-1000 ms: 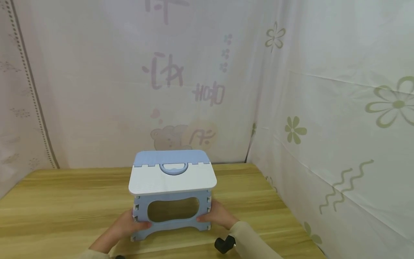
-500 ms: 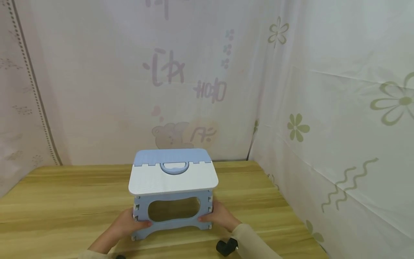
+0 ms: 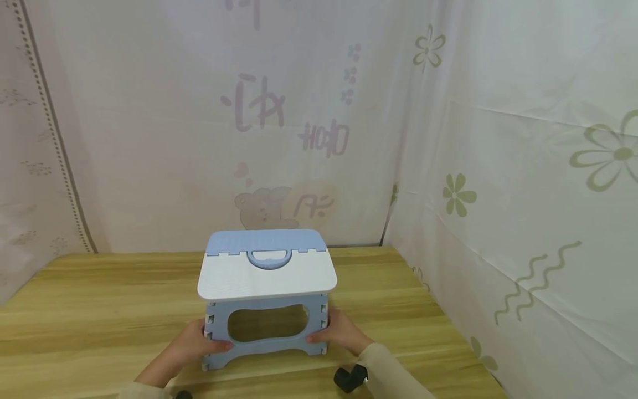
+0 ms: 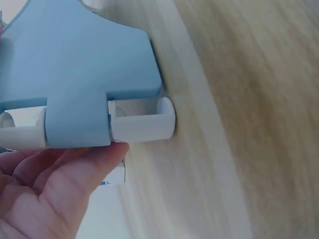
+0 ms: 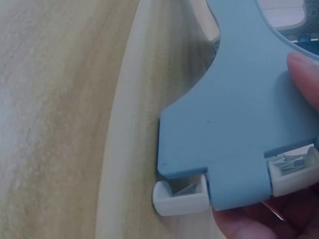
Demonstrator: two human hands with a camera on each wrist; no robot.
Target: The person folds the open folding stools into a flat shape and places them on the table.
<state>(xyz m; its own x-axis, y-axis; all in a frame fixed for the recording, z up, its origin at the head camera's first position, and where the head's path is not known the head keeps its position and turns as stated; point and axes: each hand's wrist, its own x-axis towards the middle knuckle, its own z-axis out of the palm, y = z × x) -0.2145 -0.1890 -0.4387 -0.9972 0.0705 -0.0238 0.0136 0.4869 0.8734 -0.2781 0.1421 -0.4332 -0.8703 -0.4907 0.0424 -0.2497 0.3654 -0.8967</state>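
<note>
Left grip [image 3: 193, 343] and right grip [image 3: 345, 333] are both clamped on the lower sides of the blue-and-white stool [image 3: 269, 285], which stands upright on the worktop [image 3: 99, 310]. Judged light, stiff plastic, slightly slippery; jointed sides may fold. Side holds or the top handle [image 3: 269, 266] suit. Wider room lies left; the right edge, beside the curtain [image 3: 528, 210], is nearer.

The stool [image 3: 266, 303] is smooth, matt plastic, its top [image 3: 266, 282] faintly textured; the bench [image 3: 109, 316] shows smooth wood grain — the curtain [image 3: 164, 155] looks like creased cloth.
</note>
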